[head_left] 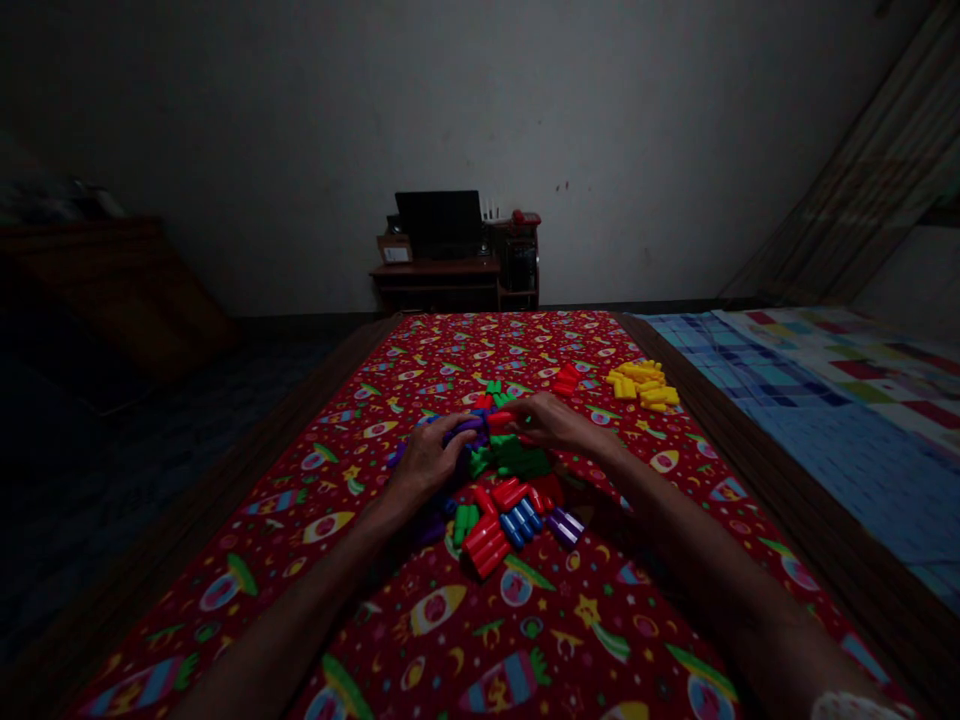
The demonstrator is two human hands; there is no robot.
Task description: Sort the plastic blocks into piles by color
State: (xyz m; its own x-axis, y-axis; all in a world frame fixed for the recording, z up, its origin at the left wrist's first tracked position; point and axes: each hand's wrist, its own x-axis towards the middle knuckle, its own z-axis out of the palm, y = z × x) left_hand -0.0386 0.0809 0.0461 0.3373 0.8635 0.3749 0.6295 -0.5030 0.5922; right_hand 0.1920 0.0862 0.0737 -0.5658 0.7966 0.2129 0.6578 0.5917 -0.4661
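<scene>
A mixed pile of plastic building blocks made of joined tubes lies on a red patterned sheet (435,610). My left hand (427,460) is over the pile's left side, its thumb and fingers closed on a purple block (469,428). From the right, my right hand (553,422) pinches a red block (501,422) close to the purple one; whether the two touch I cannot tell. Beneath my hands lie green blocks (517,457). Nearer to me are red blocks (486,548), a blue block (521,522), a small green block (465,523) and a purple block (564,527).
Yellow blocks (641,385) form a separate heap at the right, with a few red blocks (566,380) left of it. A desk (435,268) with a dark monitor (439,222) stands against the wall. Another bed surface with blue bedding (795,430) adjoins on the right.
</scene>
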